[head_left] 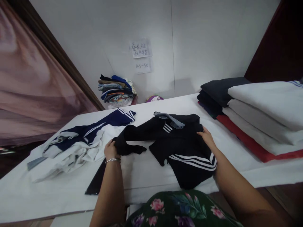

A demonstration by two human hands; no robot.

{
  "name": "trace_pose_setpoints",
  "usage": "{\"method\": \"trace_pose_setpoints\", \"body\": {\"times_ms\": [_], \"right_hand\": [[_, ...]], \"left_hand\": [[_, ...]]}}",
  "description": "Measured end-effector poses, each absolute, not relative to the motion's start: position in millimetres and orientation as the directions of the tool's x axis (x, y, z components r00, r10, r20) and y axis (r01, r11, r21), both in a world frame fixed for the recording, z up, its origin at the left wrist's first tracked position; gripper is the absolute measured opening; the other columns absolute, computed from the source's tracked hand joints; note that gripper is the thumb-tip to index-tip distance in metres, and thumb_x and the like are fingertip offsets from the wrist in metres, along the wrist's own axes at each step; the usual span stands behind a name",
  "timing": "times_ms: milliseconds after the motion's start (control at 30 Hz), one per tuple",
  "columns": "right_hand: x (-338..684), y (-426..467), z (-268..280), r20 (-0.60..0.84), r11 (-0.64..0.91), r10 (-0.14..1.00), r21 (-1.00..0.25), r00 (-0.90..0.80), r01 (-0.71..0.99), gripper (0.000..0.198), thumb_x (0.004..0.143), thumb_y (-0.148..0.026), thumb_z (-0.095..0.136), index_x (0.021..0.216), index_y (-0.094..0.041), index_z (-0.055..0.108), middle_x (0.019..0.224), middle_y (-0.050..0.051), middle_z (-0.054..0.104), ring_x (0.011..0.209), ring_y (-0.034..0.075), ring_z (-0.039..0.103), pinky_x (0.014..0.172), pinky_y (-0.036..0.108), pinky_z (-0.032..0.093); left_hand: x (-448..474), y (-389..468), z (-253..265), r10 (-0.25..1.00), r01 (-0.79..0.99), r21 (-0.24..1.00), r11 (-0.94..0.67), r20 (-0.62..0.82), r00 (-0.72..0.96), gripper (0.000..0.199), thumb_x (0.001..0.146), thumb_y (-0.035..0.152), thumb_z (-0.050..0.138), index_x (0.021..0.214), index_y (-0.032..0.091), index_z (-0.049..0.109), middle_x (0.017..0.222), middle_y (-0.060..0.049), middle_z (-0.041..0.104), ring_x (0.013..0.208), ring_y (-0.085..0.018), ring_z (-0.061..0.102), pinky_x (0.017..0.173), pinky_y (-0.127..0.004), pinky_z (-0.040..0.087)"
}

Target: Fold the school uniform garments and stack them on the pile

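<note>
A black long-sleeved jacket (175, 143) lies loosely spread on the white table. It has three white stripes along one sleeve, a small striped mark on the chest and grey at the neck. My left hand (111, 150), with a bracelet at the wrist, is closed around the jacket's left-lying sleeve. At the jacket's right edge, my right hand (207, 138) grips the cloth between thumb and fingers, some of them hidden behind it. Under my left forearm shows a flat black piece (96, 179), whose kind I cannot make out.
A navy garment with white stripes (94, 129) and crumpled white cloth (78, 156) lie to the left. Folded clothes (260, 110) are stacked at the right. Another clothes pile (117, 91) stands by the wall beyond the table (151, 184). Paper signs (141, 49) hang above.
</note>
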State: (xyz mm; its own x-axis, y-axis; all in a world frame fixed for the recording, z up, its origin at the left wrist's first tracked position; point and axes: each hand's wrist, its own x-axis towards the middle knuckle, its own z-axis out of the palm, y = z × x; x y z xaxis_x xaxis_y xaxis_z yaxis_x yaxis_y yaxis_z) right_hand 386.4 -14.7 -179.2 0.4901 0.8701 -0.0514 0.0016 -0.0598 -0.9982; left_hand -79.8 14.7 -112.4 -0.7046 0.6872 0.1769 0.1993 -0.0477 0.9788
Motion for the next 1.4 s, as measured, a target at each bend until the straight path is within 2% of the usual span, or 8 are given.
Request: {"method": "trace_pose_setpoints", "body": {"times_ms": [100, 233, 467, 667, 867, 1033, 1233, 1400], "right_hand": [[385, -17, -176, -0.046, -0.052, 0.877, -0.999, 0.478, -0.001, 0.057, 0.057, -0.033, 0.065, 0.112, -0.023, 0.062, 0.084, 0.000, 0.069, 0.078, 0.023, 0.062, 0.074, 0.034, 0.049], [384, -18, -177, -0.030, -0.046, 0.883, -0.999, 0.468, 0.023, 0.054, 0.062, -0.043, 0.067, 0.112, -0.024, 0.062, 0.096, 0.001, 0.070, 0.087, 0.024, 0.064, 0.079, 0.035, 0.050], [385, -16, -183, -0.026, -0.042, 0.879, -0.999, 0.475, 0.022, 0.046, 0.057, -0.043, 0.068, 0.098, -0.021, 0.066, 0.087, 0.001, 0.071, 0.084, 0.025, 0.064, 0.077, 0.036, 0.050], [390, -18, -177, 0.004, -0.016, 0.832, -0.999, 0.555, 0.031, 0.042, 0.061, -0.046, 0.064, 0.094, -0.021, 0.068, 0.087, 0.002, 0.071, 0.083, 0.023, 0.063, 0.078, 0.035, 0.049], [393, -14, -182, 0.019, -0.026, 0.826, -0.997, 0.563, 0.072, 0.041, 0.063, -0.046, 0.062, 0.095, -0.020, 0.069, 0.087, 0.002, 0.071, 0.080, 0.022, 0.064, 0.074, 0.034, 0.051], [397, -12, -182, -0.018, -0.117, 0.880, -0.977, 0.475, 0.179, 0.048, 0.069, -0.038, 0.059, 0.111, -0.014, 0.064, 0.090, 0.006, 0.071, 0.080, 0.022, 0.065, 0.073, 0.034, 0.052], [407, 0, -140, 0.254, -0.103, 0.912, -0.619, 0.323, 0.779, 0.067, 0.071, -0.026, 0.063, 0.136, -0.020, 0.047, 0.122, 0.010, 0.061, 0.088, 0.022, 0.062, 0.081, 0.035, 0.047], [357, 25, -113, 0.035, 0.041, 0.999, -0.521, -0.027, 0.853, 0.079, 0.069, -0.022, 0.068, 0.142, -0.028, 0.038, 0.089, 0.002, 0.071, 0.082, 0.022, 0.064, 0.076, 0.031, 0.046]], "left_hand": [[-77, 11, -112, 0.579, 0.347, 0.938, -0.020, 0.294, -0.761, 0.028, 0.069, 0.024, 0.057, 0.095, 0.016, 0.059, 0.094, -0.007, 0.063, 0.101, -0.023, 0.056, 0.097, -0.042, 0.039], [-48, 9, -88, 0.670, 0.721, 0.676, -0.154, 0.608, -0.426, 0.024, 0.079, 0.030, 0.051, 0.096, 0.017, 0.062, 0.109, -0.009, 0.064, 0.109, -0.024, 0.054, 0.101, -0.040, 0.036], [62, 32, -88, 0.930, 0.788, 0.563, -0.247, 0.365, 0.031, 0.034, 0.081, 0.037, 0.058, 0.110, 0.020, 0.060, 0.129, -0.012, 0.057, 0.124, -0.026, 0.046, 0.108, -0.041, 0.028], [74, 65, -134, 0.958, 0.269, 0.940, 0.208, -0.140, -0.250, 0.017, 0.072, 0.030, 0.070, 0.082, 0.017, 0.066, 0.104, -0.012, 0.069, 0.116, -0.030, 0.055, 0.100, -0.038, 0.038], [32, 71, -150, 0.859, -0.218, 0.949, 0.228, -0.301, -0.414, 0.036, 0.090, 0.035, 0.043, 0.109, 0.013, 0.063, 0.098, -0.012, 0.070, 0.099, -0.024, 0.065, 0.084, -0.035, 0.053], [24, 73, -154, 0.824, -0.532, 0.830, 0.166, -0.414, -0.388, 0.034, 0.088, 0.032, 0.048, 0.112, 0.012, 0.062, 0.095, -0.011, 0.071, 0.088, -0.020, 0.069, 0.081, -0.034, 0.056], [32, 73, -159, 0.835, -0.636, 0.751, 0.177, -0.456, -0.307, 0.027, 0.077, 0.033, 0.066, 0.092, 0.011, 0.068, 0.083, -0.011, 0.071, 0.079, -0.023, 0.070, 0.079, -0.038, 0.056], [32, 73, -161, 0.880, -0.431, 0.889, 0.156, -0.324, -0.349, 0.032, 0.084, 0.038, 0.058, 0.100, 0.011, 0.066, 0.089, -0.012, 0.071, 0.083, -0.023, 0.070, 0.079, -0.037, 0.056]]}}
